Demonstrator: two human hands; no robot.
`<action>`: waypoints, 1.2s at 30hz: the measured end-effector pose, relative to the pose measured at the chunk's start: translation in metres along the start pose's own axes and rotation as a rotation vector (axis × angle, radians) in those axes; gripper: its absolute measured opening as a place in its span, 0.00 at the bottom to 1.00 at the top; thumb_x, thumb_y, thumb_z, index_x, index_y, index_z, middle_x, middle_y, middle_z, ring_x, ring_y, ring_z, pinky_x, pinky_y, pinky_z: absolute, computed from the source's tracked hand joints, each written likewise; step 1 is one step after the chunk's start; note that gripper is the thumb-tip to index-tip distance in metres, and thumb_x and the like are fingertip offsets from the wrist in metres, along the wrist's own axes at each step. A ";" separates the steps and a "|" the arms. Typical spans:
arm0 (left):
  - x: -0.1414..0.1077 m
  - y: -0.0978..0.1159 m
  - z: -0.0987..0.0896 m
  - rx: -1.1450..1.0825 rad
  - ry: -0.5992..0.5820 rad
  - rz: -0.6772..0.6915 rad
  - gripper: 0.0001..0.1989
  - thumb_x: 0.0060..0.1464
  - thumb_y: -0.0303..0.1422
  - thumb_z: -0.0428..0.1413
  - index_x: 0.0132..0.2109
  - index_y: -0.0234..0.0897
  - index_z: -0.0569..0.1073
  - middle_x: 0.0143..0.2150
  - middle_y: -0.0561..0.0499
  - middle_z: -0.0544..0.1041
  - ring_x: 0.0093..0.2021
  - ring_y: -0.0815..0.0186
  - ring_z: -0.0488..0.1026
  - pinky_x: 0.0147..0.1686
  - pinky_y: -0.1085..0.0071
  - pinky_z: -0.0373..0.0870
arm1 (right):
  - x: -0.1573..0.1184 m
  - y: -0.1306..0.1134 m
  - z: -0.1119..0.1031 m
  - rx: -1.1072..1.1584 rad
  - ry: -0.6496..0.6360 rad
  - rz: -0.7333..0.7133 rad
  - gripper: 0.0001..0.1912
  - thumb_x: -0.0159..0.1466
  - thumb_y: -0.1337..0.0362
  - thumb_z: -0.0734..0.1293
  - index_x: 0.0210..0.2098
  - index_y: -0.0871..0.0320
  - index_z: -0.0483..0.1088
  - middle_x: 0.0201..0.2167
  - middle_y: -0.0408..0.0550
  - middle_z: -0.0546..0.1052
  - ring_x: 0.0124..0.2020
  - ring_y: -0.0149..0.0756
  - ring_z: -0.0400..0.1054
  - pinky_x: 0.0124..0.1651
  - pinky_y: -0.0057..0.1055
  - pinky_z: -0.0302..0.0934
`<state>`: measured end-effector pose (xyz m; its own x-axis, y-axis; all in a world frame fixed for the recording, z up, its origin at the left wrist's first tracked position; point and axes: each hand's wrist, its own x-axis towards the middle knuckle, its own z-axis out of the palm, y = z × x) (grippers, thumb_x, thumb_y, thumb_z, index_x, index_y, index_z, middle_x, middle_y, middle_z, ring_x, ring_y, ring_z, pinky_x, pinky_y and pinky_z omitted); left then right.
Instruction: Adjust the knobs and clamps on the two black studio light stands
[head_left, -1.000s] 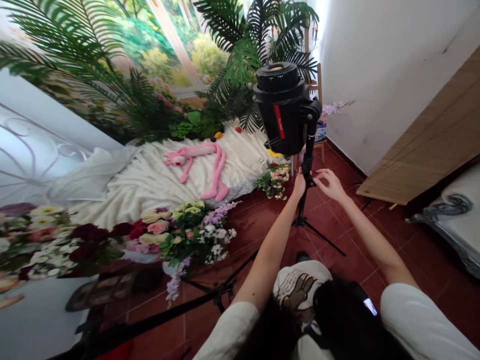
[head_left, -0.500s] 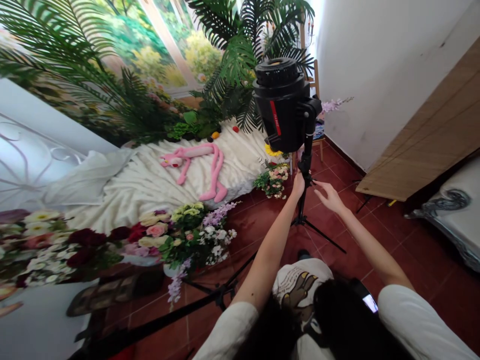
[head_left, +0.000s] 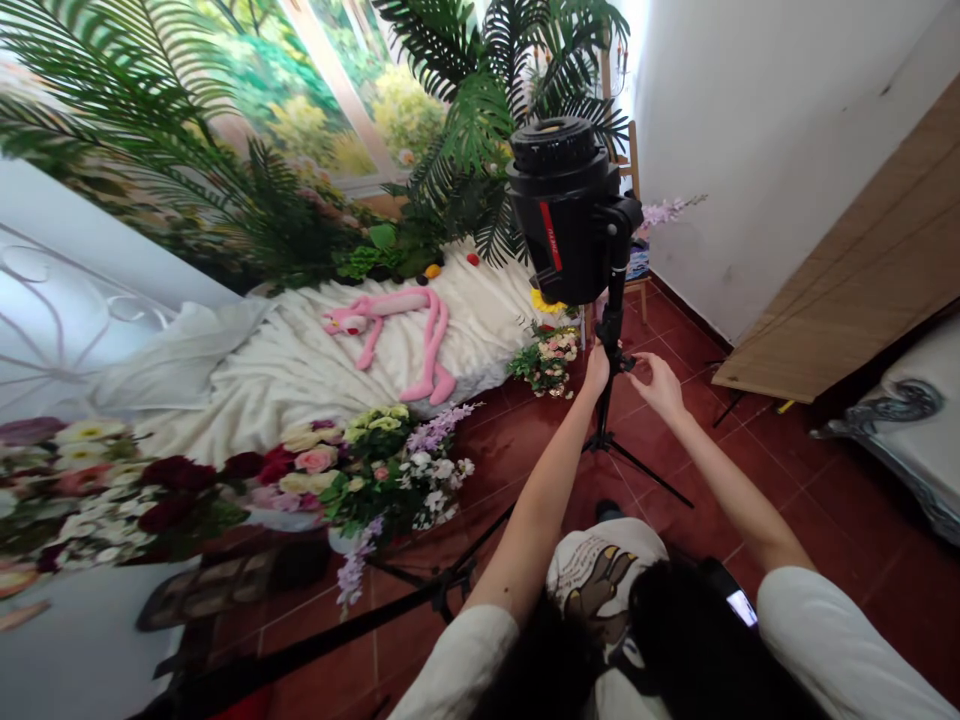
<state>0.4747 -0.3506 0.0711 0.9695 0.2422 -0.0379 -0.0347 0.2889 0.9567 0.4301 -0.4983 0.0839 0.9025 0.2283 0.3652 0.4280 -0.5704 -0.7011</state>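
A black studio light (head_left: 559, 215) with a red stripe stands upright on a black light stand (head_left: 603, 415), its round front facing up. My left hand (head_left: 598, 370) is closed around the stand's pole just below the light; its fingers are partly hidden behind the pole. At the pole's right side, my right hand (head_left: 660, 385) has its thumb and forefinger curled at a small black knob (head_left: 627, 363). The fingertips are small in view, but they appear to pinch it.
On a white draped bench (head_left: 480, 300) lies a pink plush toy (head_left: 427, 345). Artificial flowers (head_left: 315, 465) line its front. A second black stand (head_left: 322, 635) crosses the lower left. Palm fronds (head_left: 480, 110) rise behind the light, and a wooden panel (head_left: 840, 250) leans at right.
My right hand's fingers have curled in from a more stretched pose to the knob. My left hand stays on the pole, and the light has not visibly moved.
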 end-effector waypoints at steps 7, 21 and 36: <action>-0.005 0.005 0.002 -0.031 -0.002 0.010 0.27 0.63 0.51 0.42 0.32 0.34 0.72 0.26 0.48 0.75 0.29 0.68 0.73 0.33 0.72 0.71 | 0.009 -0.012 -0.003 -0.323 0.013 -0.003 0.12 0.64 0.59 0.65 0.44 0.55 0.72 0.43 0.56 0.77 0.47 0.50 0.69 0.44 0.42 0.66; -0.006 0.008 0.002 -0.006 0.003 -0.012 0.26 0.63 0.51 0.43 0.32 0.34 0.72 0.26 0.50 0.74 0.30 0.69 0.72 0.33 0.74 0.70 | 0.021 -0.002 -0.001 -0.048 -0.106 0.253 0.21 0.62 0.44 0.65 0.28 0.56 0.72 0.26 0.45 0.79 0.29 0.36 0.71 0.34 0.29 0.60; -0.004 0.003 0.002 -0.022 -0.027 -0.002 0.27 0.64 0.51 0.41 0.34 0.33 0.73 0.28 0.48 0.76 0.27 0.70 0.72 0.31 0.74 0.71 | 0.024 -0.006 0.004 0.596 -0.165 0.583 0.25 0.56 0.43 0.71 0.21 0.59 0.67 0.07 0.34 0.57 0.11 0.25 0.53 0.20 0.25 0.53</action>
<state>0.4708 -0.3526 0.0742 0.9758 0.2164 -0.0319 -0.0377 0.3098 0.9501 0.4491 -0.4858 0.0945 0.9623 0.1653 -0.2158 -0.1952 -0.1324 -0.9718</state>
